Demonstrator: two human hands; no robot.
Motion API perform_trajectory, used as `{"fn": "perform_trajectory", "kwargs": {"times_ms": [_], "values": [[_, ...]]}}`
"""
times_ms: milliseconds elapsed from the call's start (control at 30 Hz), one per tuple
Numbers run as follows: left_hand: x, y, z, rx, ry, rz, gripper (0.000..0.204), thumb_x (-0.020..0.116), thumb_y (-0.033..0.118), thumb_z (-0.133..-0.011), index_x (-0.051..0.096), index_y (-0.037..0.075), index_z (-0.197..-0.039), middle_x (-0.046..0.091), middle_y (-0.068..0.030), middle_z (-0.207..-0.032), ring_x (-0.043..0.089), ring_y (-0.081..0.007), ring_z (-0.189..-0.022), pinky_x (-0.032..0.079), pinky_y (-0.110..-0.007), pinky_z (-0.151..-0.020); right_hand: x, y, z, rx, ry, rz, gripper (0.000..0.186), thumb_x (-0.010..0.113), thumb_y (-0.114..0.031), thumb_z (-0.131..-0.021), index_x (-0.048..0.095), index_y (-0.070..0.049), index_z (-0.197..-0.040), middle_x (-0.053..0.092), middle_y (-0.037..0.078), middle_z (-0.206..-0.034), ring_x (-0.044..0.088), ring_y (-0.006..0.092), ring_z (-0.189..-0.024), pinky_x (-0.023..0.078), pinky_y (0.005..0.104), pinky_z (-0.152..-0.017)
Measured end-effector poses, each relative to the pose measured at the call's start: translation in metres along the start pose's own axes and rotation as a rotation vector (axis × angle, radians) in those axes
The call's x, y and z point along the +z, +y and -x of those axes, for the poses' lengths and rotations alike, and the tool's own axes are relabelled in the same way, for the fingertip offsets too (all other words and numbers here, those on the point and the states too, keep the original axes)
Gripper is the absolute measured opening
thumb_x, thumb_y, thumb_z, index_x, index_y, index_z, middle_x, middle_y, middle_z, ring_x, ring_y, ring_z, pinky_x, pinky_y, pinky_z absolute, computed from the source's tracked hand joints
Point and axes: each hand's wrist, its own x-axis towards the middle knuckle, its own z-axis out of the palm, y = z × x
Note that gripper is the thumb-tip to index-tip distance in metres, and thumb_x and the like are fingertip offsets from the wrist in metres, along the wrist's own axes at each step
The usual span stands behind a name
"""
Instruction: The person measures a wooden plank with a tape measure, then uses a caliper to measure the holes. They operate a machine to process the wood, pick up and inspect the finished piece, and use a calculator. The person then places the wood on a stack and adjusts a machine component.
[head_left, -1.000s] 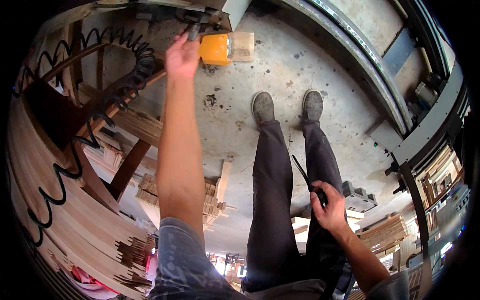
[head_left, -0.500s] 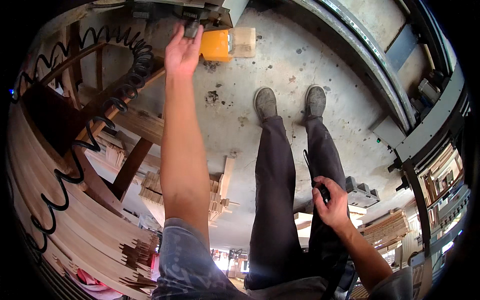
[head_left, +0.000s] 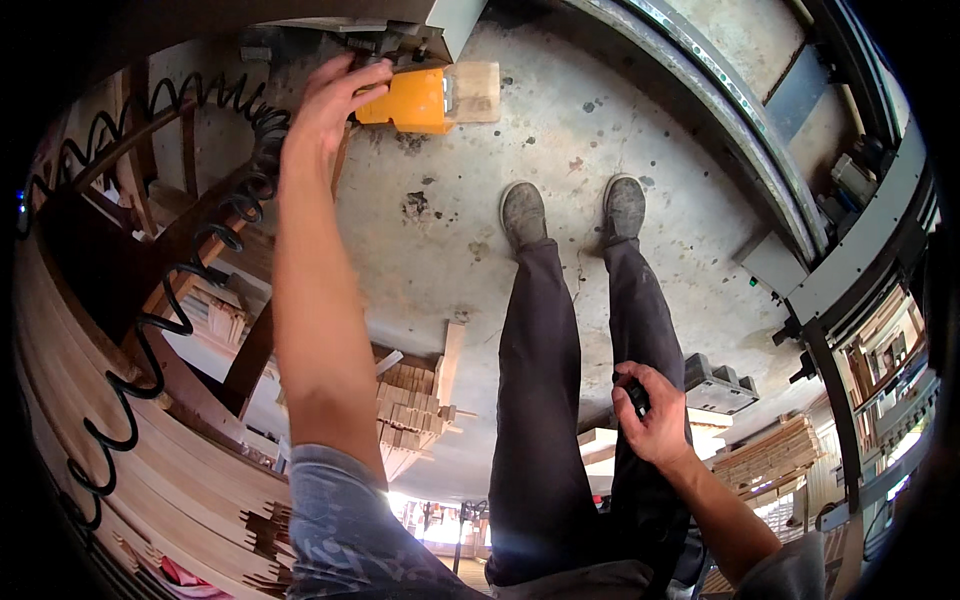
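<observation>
My left hand (head_left: 335,100) reaches out at the upper left, beside dark fittings (head_left: 405,50) low on a machine. Its fingers are loosely bent and apart, and I see nothing held in them. Just right of that hand, a yellow pedal housing (head_left: 410,102) sits on the floor with a pale wood board (head_left: 474,92) at its open end. In front of my right thigh, my right hand (head_left: 655,415) is curled round a small black object (head_left: 637,397). Its kind is mostly hidden by the fingers.
A coiled black hose (head_left: 240,205) hangs along the left, over stacked wood strips (head_left: 130,400). More cut wood pieces (head_left: 412,400) are piled below my left arm. A curved-looking metal rail (head_left: 730,110) and machine frame (head_left: 875,235) border the right. My shoes (head_left: 524,213) stand on stained concrete.
My left hand has moved left and slightly down, away from the dark block above it, and turned. The view has shifted a little. My right hand keeps its hold on the black object.
</observation>
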Motion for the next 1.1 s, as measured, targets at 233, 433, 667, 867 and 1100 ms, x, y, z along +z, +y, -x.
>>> {"fn": "perform_trajectory", "kwargs": {"times_ms": [233,433,667,867,1100], "values": [[0.041,-0.027,-0.013,0.191,0.737,-1.088,0.042,0.079,0.037,-0.082,0.069,-0.002,-0.093,0.073,-0.023,-0.093,0.071,-0.0453,-0.09,0.055,-0.05,-0.085,-0.005,-0.007,-0.002,0.069,-0.043,-0.024,0.025,0.068,-0.006,-0.087,0.067,0.001,-0.111,0.071,0.017,-0.091,0.072,0.0314,-0.082,0.056,0.0363,-0.073],[-0.003,-0.011,-0.026,-0.023,0.046,-0.407,0.033,0.077,0.038,-0.082,0.076,0.005,-0.09,0.074,-0.0078,-0.085,0.07,-0.0214,-0.076,0.056,-0.044,-0.079,-0.008,-0.003,-0.008,-0.001,-0.01,-0.015,0.026,0.069,-0.008,-0.087,0.067,0.001,-0.112,0.071,0.019,-0.093,0.072,0.0326,-0.083,0.056,0.0364,-0.076],[0.046,-0.03,-0.028,0.121,0.766,-0.977,0.021,0.068,0.023,-0.083,0.077,0.004,-0.089,0.073,-0.0245,-0.095,0.07,-0.0441,-0.095,0.055,-0.049,-0.084,-0.01,-0.007,-0.008,0.101,-0.052,-0.062,0.026,0.068,-0.006,-0.087,0.066,0.0,-0.111,0.07,0.017,-0.091,0.071,0.0315,-0.081,0.056,0.0364,-0.074],[0.005,-0.011,-0.03,-0.087,0.014,-0.188,0.035,0.081,0.031,-0.082,0.077,0.0,-0.098,0.071,-0.0025,-0.083,0.068,-0.0152,-0.079,0.055,-0.031,-0.081,-0.014,-0.004,-0.019,-0.036,-0.025,0.005,0.024,0.068,-0.006,-0.086,0.067,0.0,-0.109,0.069,0.017,-0.09,0.071,0.0324,-0.08,0.056,0.0374,-0.073],[0.045,-0.031,-0.028,0.106,0.785,-1.113,0.035,0.078,0.035,-0.081,0.076,0.0,-0.087,0.075,-0.0167,-0.083,0.072,-0.0326,-0.079,0.054,-0.042,-0.074,-0.018,-0.008,-0.016,-0.005,-0.03,-0.001,0.024,0.069,-0.007,-0.085,0.067,0.001,-0.108,0.07,0.018,-0.092,0.071,0.034,-0.082,0.056,0.0365,-0.074]]}}
